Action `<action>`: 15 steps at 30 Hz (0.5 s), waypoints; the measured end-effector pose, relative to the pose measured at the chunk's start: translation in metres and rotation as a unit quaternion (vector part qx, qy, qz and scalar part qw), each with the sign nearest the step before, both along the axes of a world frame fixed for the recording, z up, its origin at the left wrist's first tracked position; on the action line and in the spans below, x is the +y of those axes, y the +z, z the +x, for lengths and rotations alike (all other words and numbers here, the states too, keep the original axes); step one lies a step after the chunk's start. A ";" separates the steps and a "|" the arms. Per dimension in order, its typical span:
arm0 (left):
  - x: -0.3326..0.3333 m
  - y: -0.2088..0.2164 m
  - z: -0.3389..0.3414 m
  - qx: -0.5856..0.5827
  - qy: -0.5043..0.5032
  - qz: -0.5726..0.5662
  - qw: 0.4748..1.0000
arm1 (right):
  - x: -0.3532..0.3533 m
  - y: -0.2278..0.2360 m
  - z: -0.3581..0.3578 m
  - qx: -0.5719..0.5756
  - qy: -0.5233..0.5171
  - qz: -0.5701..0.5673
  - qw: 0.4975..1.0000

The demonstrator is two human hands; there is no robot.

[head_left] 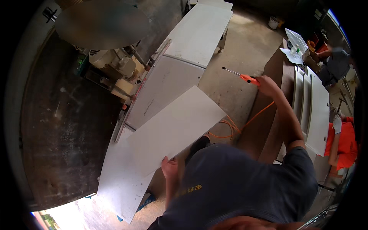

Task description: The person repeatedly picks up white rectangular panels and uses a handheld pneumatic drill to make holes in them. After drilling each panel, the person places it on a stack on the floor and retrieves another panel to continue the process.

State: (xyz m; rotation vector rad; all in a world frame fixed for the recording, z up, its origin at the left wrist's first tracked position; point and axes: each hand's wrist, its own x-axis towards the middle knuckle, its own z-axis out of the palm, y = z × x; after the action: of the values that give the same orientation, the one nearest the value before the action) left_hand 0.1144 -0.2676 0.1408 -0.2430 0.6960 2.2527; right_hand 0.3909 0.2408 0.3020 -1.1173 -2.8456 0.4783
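Through the head feed I read the white board (180, 124) first: it lay ahead of the left hand (168, 168) and well to the left of the right hand (267, 86). Its long axis ran aslant, from the lower left up to the right, with the far end pointing roughly away from the wearer. The left hand was clearly the nearer of the 2, for it touched the board's near long edge. I had it as narrow, closed on that edge, with the thumb showing and the other fingers mostly out of my sight. The board overlapped the long worktable (165, 90) in my view, but I could not tell how much of its weight rested there.

The right hand was curled round an orange-and-black handle of a tool (249, 79), whose thin metal shaft pointed left and a little upward. I saw its tip over the floor, past the board's far end and apart from it. An orange hose or cable (231, 124) looped near that end and ran toward the right forearm; I could not tell whether it joined the tool. Beyond the right arm stood some white panels (318, 111), with a co-worker in orange (346, 142) beside them
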 end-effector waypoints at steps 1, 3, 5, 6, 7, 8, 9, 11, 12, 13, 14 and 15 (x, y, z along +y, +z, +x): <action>0.017 -0.001 -0.007 0.009 -0.016 0.006 1.000 | 0.029 0.025 0.013 0.013 -0.009 0.142 0.990; 0.042 -0.020 -0.029 0.060 -0.060 -0.025 0.996 | 0.061 0.101 0.011 0.047 -0.092 0.303 0.947; 0.050 -0.064 -0.042 0.231 -0.055 -0.206 0.949 | 0.081 0.137 0.004 0.121 -0.201 0.324 0.917; 0.069 -0.070 -0.052 0.213 -0.040 -0.185 0.958 | 0.098 0.131 0.010 0.163 -0.228 0.302 0.911; 0.090 -0.076 -0.064 -0.033 -0.024 0.037 0.998 | 0.105 0.120 0.015 0.190 -0.248 0.199 0.929; 0.092 -0.125 -0.071 0.138 0.015 -0.187 0.973 | 0.119 0.092 0.016 0.212 -0.201 0.176 0.940; 0.117 -0.145 -0.072 0.193 0.026 -0.245 0.950 | 0.141 0.044 0.035 0.163 -0.137 0.266 0.940; 0.145 -0.139 -0.076 0.184 0.068 -0.236 0.952 | 0.110 0.007 0.003 0.090 -0.157 0.073 0.981; 0.158 -0.134 -0.081 0.208 0.079 -0.227 0.948 | 0.105 -0.002 -0.014 0.009 -0.269 -0.099 0.958; 0.175 -0.131 -0.085 0.229 0.082 -0.213 0.946 | 0.103 -0.024 -0.015 0.025 -0.300 -0.134 0.944; 0.182 -0.142 -0.089 0.329 0.093 -0.269 0.900 | 0.105 -0.048 -0.021 0.028 -0.367 -0.109 0.923; 0.188 -0.146 -0.090 0.382 0.091 -0.299 0.870 | 0.111 -0.055 -0.028 -0.002 -0.406 -0.194 0.893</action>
State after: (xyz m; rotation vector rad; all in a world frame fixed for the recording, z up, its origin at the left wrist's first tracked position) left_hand 0.0247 -0.0801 -0.0050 0.3407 1.8616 2.2125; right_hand 0.3627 0.3513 0.2469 -2.1826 -2.0098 0.9550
